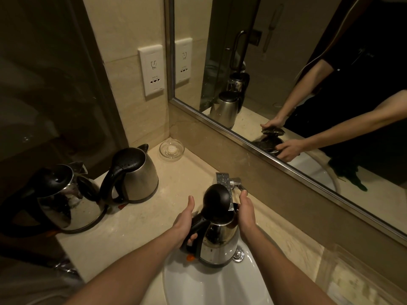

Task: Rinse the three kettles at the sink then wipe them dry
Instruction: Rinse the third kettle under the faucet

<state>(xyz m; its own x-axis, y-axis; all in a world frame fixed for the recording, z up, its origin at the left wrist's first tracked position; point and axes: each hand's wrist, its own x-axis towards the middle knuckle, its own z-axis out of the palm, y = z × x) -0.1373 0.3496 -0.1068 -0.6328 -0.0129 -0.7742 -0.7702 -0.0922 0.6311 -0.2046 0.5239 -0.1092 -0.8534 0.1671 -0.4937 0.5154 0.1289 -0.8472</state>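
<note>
Hands [184, 223] either side of kettle [220, 241]

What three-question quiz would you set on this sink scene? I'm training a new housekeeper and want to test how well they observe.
1. True or false: the lid of the kettle over the sink stands open.
2. How many other kettles stand on the counter?
3. Fill in: the left hand grips the kettle by its ____.

Key
1. True.
2. Two: the matte kettle and the shiny kettle.
3. Handle.
</note>
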